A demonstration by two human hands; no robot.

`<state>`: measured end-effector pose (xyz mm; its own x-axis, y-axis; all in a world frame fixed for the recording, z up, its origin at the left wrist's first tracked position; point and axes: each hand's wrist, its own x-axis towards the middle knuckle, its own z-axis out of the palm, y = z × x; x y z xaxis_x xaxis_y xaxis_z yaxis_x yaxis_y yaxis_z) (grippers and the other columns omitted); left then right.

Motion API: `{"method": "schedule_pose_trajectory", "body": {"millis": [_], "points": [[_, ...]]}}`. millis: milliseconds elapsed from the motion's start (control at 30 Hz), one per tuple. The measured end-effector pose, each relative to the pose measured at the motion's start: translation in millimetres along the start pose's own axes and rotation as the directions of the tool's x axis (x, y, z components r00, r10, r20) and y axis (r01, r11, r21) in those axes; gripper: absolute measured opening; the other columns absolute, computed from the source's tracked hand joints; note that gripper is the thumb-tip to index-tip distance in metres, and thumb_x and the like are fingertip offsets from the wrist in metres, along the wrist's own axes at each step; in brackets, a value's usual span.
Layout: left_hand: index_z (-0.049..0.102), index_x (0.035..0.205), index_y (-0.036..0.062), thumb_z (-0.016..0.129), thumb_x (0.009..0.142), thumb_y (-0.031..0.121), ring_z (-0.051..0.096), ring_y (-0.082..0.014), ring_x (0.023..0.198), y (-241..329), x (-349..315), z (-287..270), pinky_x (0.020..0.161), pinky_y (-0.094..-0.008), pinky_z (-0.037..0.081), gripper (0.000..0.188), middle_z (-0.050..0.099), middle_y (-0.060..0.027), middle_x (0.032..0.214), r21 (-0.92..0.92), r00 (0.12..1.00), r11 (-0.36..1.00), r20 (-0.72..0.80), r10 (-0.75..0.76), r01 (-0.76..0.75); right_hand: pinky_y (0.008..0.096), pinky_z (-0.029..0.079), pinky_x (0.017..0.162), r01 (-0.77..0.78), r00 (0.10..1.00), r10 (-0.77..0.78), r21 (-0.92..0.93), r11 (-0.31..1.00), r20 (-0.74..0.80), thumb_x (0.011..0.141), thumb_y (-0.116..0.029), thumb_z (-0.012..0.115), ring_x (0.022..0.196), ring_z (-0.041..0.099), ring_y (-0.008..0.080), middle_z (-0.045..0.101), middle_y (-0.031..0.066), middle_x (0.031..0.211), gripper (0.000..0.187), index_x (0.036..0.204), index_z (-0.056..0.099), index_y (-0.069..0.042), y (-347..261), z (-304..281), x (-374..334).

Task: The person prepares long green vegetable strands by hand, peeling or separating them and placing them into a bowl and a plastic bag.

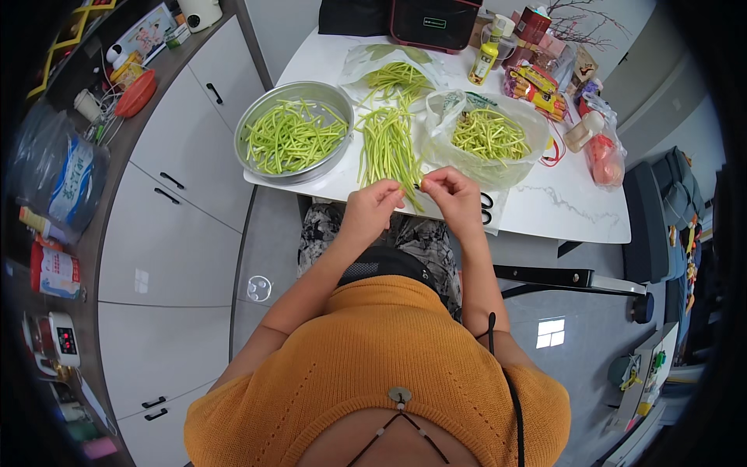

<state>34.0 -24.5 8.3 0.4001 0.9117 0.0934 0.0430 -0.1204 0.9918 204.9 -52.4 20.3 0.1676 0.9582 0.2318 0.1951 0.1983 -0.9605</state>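
Note:
My left hand (375, 208) is closed in a pinch at the table's front edge, with a thin green stem at its fingertips. Just to its right, my right hand (455, 201) is pinched too; whatever its fingertips hold is too small to make out. Between and beyond both hands lies a loose pile of long green stems (387, 144). To the left, a round metal pan (343, 144) holds shorter green pieces (284, 138). On the right, an opened translucent plastic bag (523, 159) contains more cut pieces (489, 132). Black scissors (487, 208) lie partly hidden beside my right hand.
Another plastic bag (362, 64) with stems lies at the back of the white table (576, 206). Behind it stands a black box-shaped thing (436, 23). A yellow bottle (485, 58) and snack packages (537, 87) crowd the right side. Grey cabinets (167, 233) line the left.

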Motion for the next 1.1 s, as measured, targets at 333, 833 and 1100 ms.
{"method": "schedule_pose_trajectory", "body": {"millis": [333,833,1100], "points": [[0.057,0.097,-0.0014,0.052,0.088,0.013,0.041,-0.0029,0.043,-4,15,-24,0.040,-0.0150,0.032,0.017,0.065,-0.0087,0.083,-0.346,0.979,0.938,-0.198,-0.055,-0.017,0.0164,0.042,0.060,-0.069,0.997,0.070,-0.049,0.996,0.035,0.080,-0.004,0.063,0.065,0.052,0.0036,0.060,-0.0002,0.074,0.007,0.085,0.061,0.000,4,-8,-2],[0.053,0.103,0.0018,0.050,0.089,0.009,0.037,-0.0046,0.050,-13,23,-42,0.044,-0.0179,0.029,0.016,0.056,-0.0029,0.084,-0.879,0.988,0.478,-0.075,-0.131,-0.003,0.0228,0.042,0.058,-0.101,0.979,0.142,-0.248,0.963,0.150,0.078,-0.007,0.061,0.058,0.049,0.0084,0.055,0.0019,0.064,0.013,0.091,0.062,-0.003,-6,2,-11],[0.054,0.101,0.0011,0.053,0.088,0.010,0.038,-0.0040,0.051,-1,16,-28,0.044,-0.0173,0.030,0.016,0.057,-0.0037,0.082,-0.667,0.991,0.742,-0.044,-0.130,0.068,0.0218,0.041,0.057,0.178,0.978,-0.136,-0.288,0.941,0.161,0.081,-0.009,0.059,0.059,0.047,0.0076,0.062,0.0033,0.080,0.014,0.093,0.065,-0.005,-11,3,-1]]}}
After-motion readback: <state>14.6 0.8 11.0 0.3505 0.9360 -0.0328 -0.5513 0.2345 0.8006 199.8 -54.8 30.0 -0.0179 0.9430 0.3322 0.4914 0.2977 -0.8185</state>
